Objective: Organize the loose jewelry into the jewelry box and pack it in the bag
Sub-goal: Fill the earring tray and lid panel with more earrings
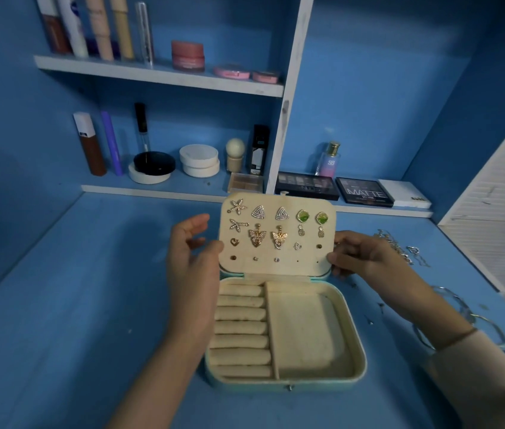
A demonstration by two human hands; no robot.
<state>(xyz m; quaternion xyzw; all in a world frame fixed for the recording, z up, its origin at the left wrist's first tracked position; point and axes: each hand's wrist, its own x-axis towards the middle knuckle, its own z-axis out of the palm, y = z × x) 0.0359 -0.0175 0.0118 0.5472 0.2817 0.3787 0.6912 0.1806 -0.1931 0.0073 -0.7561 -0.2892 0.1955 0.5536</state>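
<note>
Both hands sit at either side of the upright earring panel (279,267). The left hand (194,258) is loose, thumb against the panel's left edge and fingers lifted clear of it. The right hand (361,258) pinches the right edge between thumb and curled fingers. Below and between the wrists the jewelry box (285,383) lies open on the desk (90,305), its long axis running from the person toward the hinge under the panel. The ring rolls (240,328) fill the half beneath the left forearm, and the open compartment (304,332) lies toward the right one.

What remains loose is all outboard of the right hand: the chains (398,247) just past its knuckles and the bangles (465,305) beside that forearm (partly hidden by the sleeve). So the right hand is plainly the nearer one for picking up, and the left looks better placed to steady the panel.
</note>
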